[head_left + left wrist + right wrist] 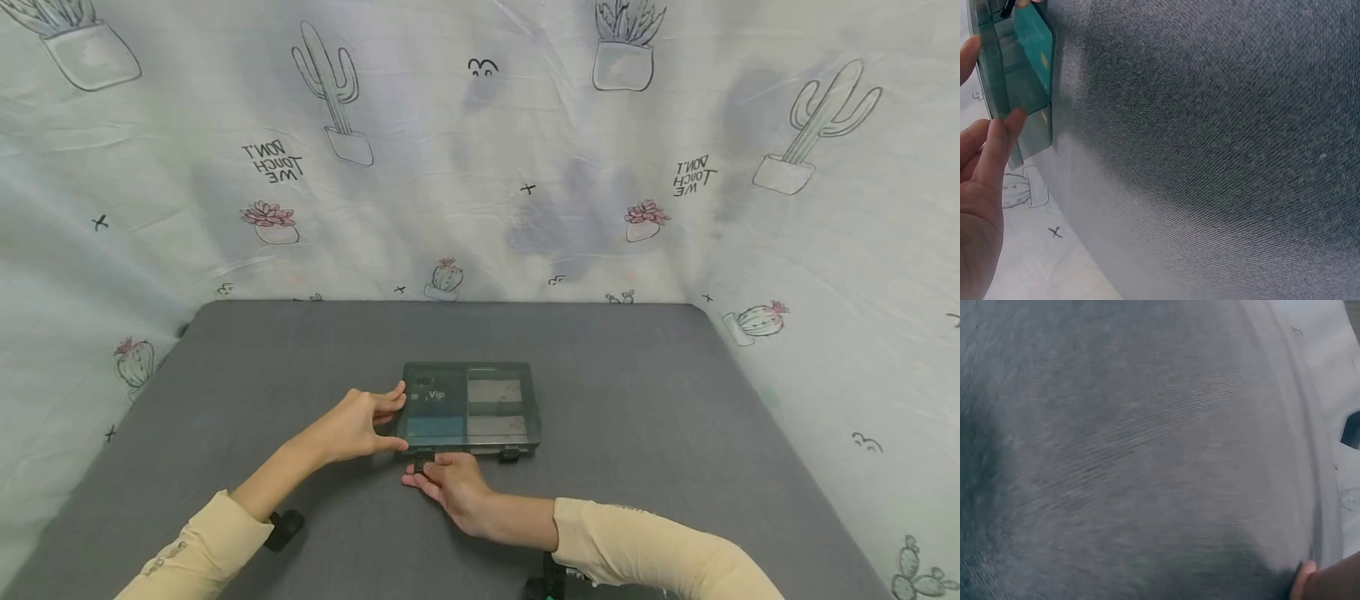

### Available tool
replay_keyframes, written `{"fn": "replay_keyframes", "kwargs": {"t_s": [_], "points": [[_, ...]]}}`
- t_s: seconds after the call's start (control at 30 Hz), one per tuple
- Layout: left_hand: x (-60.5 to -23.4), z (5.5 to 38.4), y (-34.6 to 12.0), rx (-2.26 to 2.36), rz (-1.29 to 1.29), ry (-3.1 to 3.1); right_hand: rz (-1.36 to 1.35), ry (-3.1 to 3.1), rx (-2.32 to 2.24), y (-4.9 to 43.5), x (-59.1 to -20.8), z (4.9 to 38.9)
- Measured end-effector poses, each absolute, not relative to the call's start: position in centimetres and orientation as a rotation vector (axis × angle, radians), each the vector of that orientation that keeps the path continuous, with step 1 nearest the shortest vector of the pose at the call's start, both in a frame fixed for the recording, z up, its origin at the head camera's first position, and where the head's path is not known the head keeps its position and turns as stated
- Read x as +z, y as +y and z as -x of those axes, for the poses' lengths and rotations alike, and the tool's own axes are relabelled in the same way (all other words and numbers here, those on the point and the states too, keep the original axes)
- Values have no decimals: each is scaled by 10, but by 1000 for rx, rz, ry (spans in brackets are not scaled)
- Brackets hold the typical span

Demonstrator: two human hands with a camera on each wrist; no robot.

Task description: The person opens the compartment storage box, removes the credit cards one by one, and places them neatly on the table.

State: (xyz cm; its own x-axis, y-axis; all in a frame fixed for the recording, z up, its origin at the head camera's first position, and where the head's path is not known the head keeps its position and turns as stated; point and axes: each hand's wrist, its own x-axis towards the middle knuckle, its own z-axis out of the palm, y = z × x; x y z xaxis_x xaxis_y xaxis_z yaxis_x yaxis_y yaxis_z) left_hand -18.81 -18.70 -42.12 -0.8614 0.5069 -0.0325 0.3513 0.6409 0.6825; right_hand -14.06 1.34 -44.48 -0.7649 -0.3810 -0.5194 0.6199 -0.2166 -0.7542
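A translucent dark green plastic storage case [442,382] lies flat on the table with its lid down. Pale items and a blue-green piece show through the lid. My left hand [356,427] holds the case's left side, thumb at the near corner and fingers on the left edge. At the near edge, my right hand [459,492] pinches the left black latch [423,457] between thumb and fingers. The other latch [509,455] is untouched. In the left wrist view, the fingertips touch the case's clear side wall [1025,87]. The right wrist view shows just a sliver of hand [1302,581].
A grey cloth covers the table [622,375]. Behind and beside it hangs a white curtain [420,108] printed with cacti. Black wrist devices show beneath both sleeves.
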Motion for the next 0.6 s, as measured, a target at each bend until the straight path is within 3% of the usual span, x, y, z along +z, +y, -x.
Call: {"fn": "replay_keyframes", "kwargs": {"t_s": [0.6], "points": [[-423,187,-188,1073,-668,2603,-59,1596,-1845,56,-438,148]]}}
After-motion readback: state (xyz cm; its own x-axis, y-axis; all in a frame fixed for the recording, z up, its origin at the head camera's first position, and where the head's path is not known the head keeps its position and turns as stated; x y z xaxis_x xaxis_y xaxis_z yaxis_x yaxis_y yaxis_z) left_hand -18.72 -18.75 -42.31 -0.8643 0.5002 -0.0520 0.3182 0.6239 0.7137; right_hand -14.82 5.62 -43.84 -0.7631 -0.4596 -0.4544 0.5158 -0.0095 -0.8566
